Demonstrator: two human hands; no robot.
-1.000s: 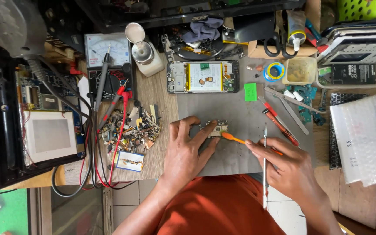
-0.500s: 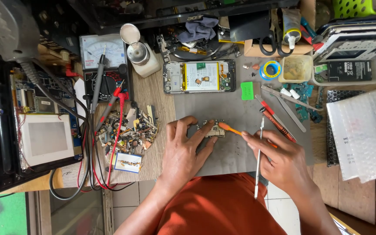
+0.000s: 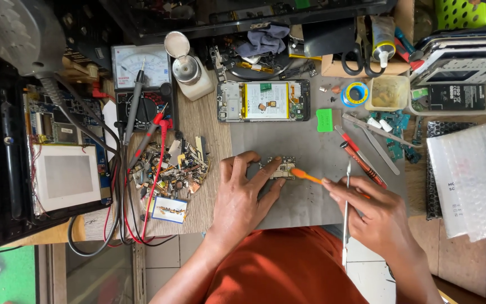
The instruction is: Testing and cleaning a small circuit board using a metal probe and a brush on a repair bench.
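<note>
My left hand (image 3: 247, 194) presses down on a small circuit board (image 3: 279, 167) lying on the grey work mat (image 3: 305, 141), fingers spread over its left and lower edges. My right hand (image 3: 377, 217) grips an orange-handled brush (image 3: 306, 177) whose tip touches the right side of the board. The same hand also holds a long thin metal tool (image 3: 346, 208) that runs down toward me. An opened phone (image 3: 264, 100) with its battery showing lies at the far edge of the mat.
A pile of small electronic scraps (image 3: 170, 166) sits left of the mat. A multimeter (image 3: 142, 79) with red and black leads, a white bottle (image 3: 189, 76), red-handled tools (image 3: 358, 155), tweezers, a tape roll (image 3: 356, 93) and bubble wrap (image 3: 471, 174) surround the work area.
The brush tip has slid slightly along the board's right side and my right hand has shifted a little. My left hand stays pressed on the board.
</note>
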